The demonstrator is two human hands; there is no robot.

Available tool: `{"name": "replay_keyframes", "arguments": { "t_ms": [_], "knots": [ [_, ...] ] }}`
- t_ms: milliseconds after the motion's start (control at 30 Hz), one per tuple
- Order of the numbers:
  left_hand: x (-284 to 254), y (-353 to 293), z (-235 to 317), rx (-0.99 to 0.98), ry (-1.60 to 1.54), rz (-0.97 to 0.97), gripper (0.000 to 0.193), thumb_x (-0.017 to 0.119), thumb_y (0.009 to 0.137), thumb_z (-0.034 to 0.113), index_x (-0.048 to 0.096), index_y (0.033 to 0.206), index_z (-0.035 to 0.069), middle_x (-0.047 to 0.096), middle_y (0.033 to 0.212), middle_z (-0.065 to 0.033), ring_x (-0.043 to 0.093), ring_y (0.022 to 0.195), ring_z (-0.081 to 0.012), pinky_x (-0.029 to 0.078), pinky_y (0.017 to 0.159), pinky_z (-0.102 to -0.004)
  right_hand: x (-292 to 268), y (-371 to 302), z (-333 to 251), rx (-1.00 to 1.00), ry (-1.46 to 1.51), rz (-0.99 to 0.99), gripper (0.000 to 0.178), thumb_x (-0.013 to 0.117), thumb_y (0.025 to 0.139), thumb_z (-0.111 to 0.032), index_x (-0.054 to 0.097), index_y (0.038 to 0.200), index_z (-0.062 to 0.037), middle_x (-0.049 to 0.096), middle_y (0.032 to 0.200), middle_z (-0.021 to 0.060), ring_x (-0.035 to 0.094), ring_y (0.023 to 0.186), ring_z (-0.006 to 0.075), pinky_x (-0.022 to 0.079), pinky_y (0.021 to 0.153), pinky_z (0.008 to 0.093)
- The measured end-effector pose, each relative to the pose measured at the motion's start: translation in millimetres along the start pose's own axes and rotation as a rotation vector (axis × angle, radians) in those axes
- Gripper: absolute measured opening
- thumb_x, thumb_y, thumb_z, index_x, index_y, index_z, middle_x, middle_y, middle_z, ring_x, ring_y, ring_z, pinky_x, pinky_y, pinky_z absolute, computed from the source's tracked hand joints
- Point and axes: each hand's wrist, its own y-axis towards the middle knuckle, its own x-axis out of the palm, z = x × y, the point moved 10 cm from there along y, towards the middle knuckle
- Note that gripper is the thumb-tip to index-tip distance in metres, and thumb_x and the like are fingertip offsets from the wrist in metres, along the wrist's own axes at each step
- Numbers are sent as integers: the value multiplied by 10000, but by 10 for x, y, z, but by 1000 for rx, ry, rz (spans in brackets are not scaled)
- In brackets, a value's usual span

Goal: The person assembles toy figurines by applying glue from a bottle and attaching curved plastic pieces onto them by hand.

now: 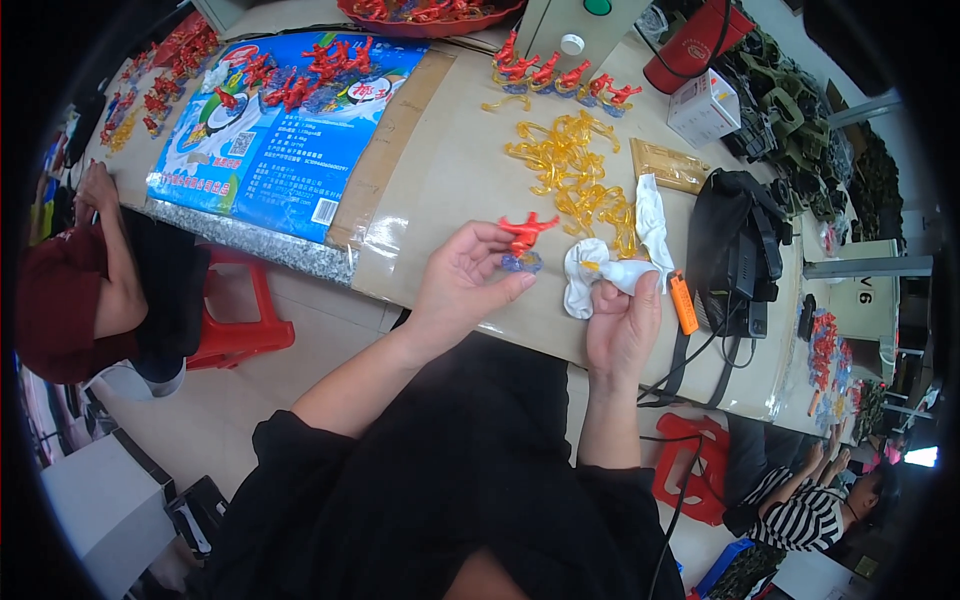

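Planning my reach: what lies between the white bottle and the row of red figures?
The head view shows scattered yellow pieces between the bottle and row of figures.

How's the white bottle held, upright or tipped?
Tipped: the white bottle lies sideways in the right hand, its yellow tip pointing left toward the left hand.

A loose black cloth top (pixel 440 470) with elbow-length sleeves (pixel 300 437) fills the frame's lower centre; left hand (pixel 465 278) and right hand (pixel 622 325) are bare.

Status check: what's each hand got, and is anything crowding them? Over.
Left hand: holding red figure on blue base. Right hand: holding white bottle, yellow tip toward figure. White tissue close by tip; orange lighter right of bottle.
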Motion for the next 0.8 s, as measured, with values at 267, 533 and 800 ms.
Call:
{"name": "replay_keyframes", "arguments": {
  "t_ms": [267,533,800],
  "knots": [
    [219,-75,554,561,1068,113,326,700,587,55,572,886,32,544,826,-97,509,793,-256,426,704,-324,101,-14,-107,-78,-12,-34,281,489,872,-244,445,1031,-16,509,846,64,450,653,120,358,562,230],
    [387,-174,546,762,1276,99,355,686,560,28,575,897,18,499,791,-94,480,764,-260,419,669,-326,359,-176,-364,-501,-561,-127,302,534,847,-225,413,1009,1,484,873,86,491,664,128,406,581,244],
    [424,-219,528,797,1336,96,370,652,550,-6,570,910,7,481,808,-94,468,772,-266,423,675,-336,467,-283,-411,-682,-945,-188,308,577,811,-189,418,988,8,450,930,112,487,760,161,412,667,250]
  ]
}}
